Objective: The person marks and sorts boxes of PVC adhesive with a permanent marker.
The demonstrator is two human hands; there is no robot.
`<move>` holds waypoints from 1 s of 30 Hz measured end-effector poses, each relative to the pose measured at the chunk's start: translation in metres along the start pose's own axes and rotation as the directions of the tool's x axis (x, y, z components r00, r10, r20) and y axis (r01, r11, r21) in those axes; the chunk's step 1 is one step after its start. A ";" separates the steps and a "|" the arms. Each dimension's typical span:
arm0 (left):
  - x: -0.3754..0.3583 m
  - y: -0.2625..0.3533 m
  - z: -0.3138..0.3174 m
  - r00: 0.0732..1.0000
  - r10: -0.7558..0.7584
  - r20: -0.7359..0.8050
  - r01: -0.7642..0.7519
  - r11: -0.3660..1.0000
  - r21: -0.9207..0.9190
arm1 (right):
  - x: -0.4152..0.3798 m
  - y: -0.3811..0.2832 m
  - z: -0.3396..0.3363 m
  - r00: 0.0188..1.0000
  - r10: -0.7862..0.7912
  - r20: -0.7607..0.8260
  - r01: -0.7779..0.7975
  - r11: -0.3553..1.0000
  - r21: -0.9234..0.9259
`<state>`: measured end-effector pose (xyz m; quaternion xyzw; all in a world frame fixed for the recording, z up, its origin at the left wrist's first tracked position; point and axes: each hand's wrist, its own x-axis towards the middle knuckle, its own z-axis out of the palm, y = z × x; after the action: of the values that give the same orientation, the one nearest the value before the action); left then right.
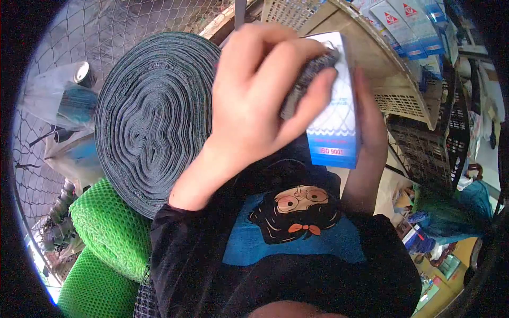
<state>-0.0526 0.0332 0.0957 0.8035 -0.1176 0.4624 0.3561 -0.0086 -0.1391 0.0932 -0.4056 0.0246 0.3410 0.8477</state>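
A tall white and blue cardboard box, printed with a net pattern and "ISO 9001", is held up in front of my chest. My right hand grips it from the right side, with most of the fingers hidden behind it. My left hand is closed on a dark grey, rough-textured bundle. The bundle overlaps the upper left part of the box. Its thumb and fingertips are at the box's upper face; I cannot tell whether the bundle is netting or a rag.
A large roll of dark grey netting stands at my left, with green plastic mesh rolls below it. Plastic crates are at the upper right, with similar boxes beyond. Chain-link wire runs behind.
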 end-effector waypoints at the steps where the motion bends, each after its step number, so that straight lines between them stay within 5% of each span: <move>1: -0.002 0.000 0.002 1.000 0.013 0.000 -0.013 1.000 -0.023 | 0.000 -0.002 0.003 1.000 -0.008 -0.020 0.008 1.000 -0.002; 4: -0.005 0.008 0.004 1.000 0.013 0.021 -0.011 0.996 -0.092 | -0.007 -0.005 0.017 0.993 -0.026 -0.111 0.034 0.997 0.071; 5: -0.005 0.013 0.002 0.999 0.004 0.043 0.000 0.995 -0.104 | -0.001 -0.009 0.002 0.998 -0.013 -0.065 0.012 1.000 -0.024; 8: -0.008 0.020 0.007 0.998 0.056 0.033 -0.049 0.980 -0.191 | 0.004 -0.011 -0.012 0.988 -0.059 0.145 0.035 0.986 0.163; 13: -0.018 0.027 0.020 0.973 0.230 -0.014 -0.218 0.899 -0.379 | -0.001 -0.016 -0.013 0.981 -0.066 0.184 0.031 0.982 0.187; 15: -0.017 0.028 0.016 0.982 0.187 -0.004 -0.174 0.904 -0.390 | 0.000 -0.021 -0.020 0.978 0.010 0.208 -0.053 0.977 0.206; 18: -0.009 0.019 0.006 0.994 0.082 -0.075 -0.099 0.954 -0.281 | -0.002 -0.020 -0.021 0.997 -0.017 -0.077 0.010 0.996 -0.085; 24: 0.002 0.010 -0.014 0.987 -0.121 -0.106 0.122 0.992 0.003 | -0.013 -0.018 0.000 0.982 -0.186 0.039 0.167 0.745 -0.645; 30: -0.005 0.010 -0.002 0.988 -0.015 -0.151 0.007 0.999 -0.052 | -0.021 -0.013 0.016 0.958 -0.282 -0.058 0.194 0.781 -0.593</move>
<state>-0.0618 0.0266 0.0973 0.7574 -0.0975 0.5167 0.3871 -0.0206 -0.1448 0.1193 -0.6684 -0.0716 0.1923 0.7150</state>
